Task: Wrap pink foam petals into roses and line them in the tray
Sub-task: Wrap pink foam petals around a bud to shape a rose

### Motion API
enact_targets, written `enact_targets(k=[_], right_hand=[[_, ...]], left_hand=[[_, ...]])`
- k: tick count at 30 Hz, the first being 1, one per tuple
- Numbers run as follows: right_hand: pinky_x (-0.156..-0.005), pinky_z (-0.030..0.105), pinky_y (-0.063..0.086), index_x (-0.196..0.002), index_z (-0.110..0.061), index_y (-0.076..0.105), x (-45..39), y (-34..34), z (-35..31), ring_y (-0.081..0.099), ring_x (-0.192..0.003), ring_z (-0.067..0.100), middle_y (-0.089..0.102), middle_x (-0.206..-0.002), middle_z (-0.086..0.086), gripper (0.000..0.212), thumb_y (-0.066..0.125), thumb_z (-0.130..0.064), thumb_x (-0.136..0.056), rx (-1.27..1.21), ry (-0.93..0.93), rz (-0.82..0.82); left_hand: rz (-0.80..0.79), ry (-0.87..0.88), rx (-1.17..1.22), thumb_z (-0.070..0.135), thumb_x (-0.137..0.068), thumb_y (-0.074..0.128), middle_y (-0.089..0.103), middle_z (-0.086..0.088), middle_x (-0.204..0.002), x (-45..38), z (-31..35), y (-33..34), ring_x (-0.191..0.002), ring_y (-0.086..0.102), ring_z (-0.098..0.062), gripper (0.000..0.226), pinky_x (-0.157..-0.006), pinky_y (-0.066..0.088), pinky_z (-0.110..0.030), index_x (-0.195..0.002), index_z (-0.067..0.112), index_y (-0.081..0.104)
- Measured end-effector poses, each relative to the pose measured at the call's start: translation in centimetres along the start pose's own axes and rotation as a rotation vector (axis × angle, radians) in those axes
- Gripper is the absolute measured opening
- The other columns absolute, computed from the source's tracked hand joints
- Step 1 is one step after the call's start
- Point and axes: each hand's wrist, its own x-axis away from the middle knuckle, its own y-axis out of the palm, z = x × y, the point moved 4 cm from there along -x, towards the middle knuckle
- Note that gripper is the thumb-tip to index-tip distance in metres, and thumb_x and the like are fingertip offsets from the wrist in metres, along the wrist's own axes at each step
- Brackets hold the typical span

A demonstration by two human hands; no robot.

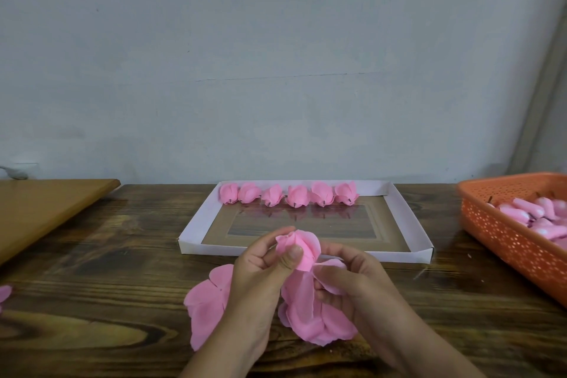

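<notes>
Pink foam rose bud [299, 247] is pinched by left hand [264, 270]; right hand [352, 279] grips a loose petal [329, 278], which could tear or unroll.

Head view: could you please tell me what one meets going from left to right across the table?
Wooden board → loose petals → left hand → rose being wrapped → right hand → orange basket. The white tray lies behind the hands, so it is left out.

Left hand [264, 267], right hand [352, 279] both gripping
</notes>
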Motion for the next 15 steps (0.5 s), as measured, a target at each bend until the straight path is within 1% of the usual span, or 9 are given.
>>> enact_targets(k=[2,4,7,10,13,15], right_hand=[[-0.075,0.037,0.055,-0.102,-0.002,0.073,0.0,-0.1,0.0,0.062,-0.077,0.027,0.069,-0.087,0.022,0.026,0.071,0.000,-0.076,0.024,-0.004,0.026],[-0.074,0.036,0.058,-0.104,-0.003,0.071,0.0,-0.4,0.0,0.069,-0.080,0.026,0.073,-0.096,0.022,0.022,0.070,0.005,-0.083,0.057,-0.015,0.078],[-0.066,0.030,0.058,-0.108,-0.013,0.066,0.0,-0.9,0.0,0.073,-0.077,0.022,0.076,-0.092,0.010,0.032,0.073,0.005,-0.081,0.102,-0.043,0.200],[-0.072,0.036,0.061,-0.107,-0.018,0.064,0.0,-1.0,-0.2,0.075,-0.084,0.027,0.076,-0.094,0.009,0.040,0.076,0.005,-0.077,0.140,-0.074,0.276],[-0.071,0.036,0.061,-0.104,-0.018,0.065,0.1,-1.1,-0.5,0.074,-0.084,0.027,0.075,-0.094,0.009,0.035,0.076,0.002,-0.078,0.156,-0.123,0.328],[-0.066,0.031,0.059,-0.102,-0.016,0.067,0.2,-1.2,-0.7,0.074,-0.082,0.024,0.075,-0.091,0.008,0.029,0.075,0.000,-0.080,0.161,-0.148,0.352]], left_hand=[[0.011,0.010,-0.012,0.034,-0.057,0.083,0.079,-0.012,-0.100,-0.1,0.0,-0.1,-0.087,0.075,-0.014,0.045,-0.067,0.056,-0.018,-0.099,0.018,0.079],[0.015,0.026,-0.027,0.036,-0.058,0.083,0.079,-0.012,-0.100,-0.1,0.1,-0.1,-0.088,0.075,-0.016,0.050,-0.068,0.057,-0.019,-0.104,0.017,0.076],[0.023,0.046,-0.037,0.038,-0.057,0.083,0.079,-0.009,-0.098,-0.1,0.2,-0.2,-0.087,0.075,-0.014,0.048,-0.068,0.057,-0.019,-0.102,0.020,0.077],[0.026,0.049,-0.044,0.038,-0.056,0.084,0.080,-0.007,-0.096,-0.1,0.2,-0.1,-0.086,0.075,-0.012,0.044,-0.069,0.057,-0.018,-0.096,0.024,0.078],[0.030,0.052,-0.047,0.039,-0.055,0.084,0.080,-0.004,-0.096,0.0,0.3,-0.1,-0.088,0.076,-0.011,0.041,-0.068,0.056,-0.017,-0.095,0.030,0.080],[0.033,0.059,-0.047,0.040,-0.055,0.083,0.080,-0.003,-0.097,0.1,0.4,-0.1,-0.089,0.076,-0.011,0.039,-0.069,0.056,-0.017,-0.094,0.033,0.080]])
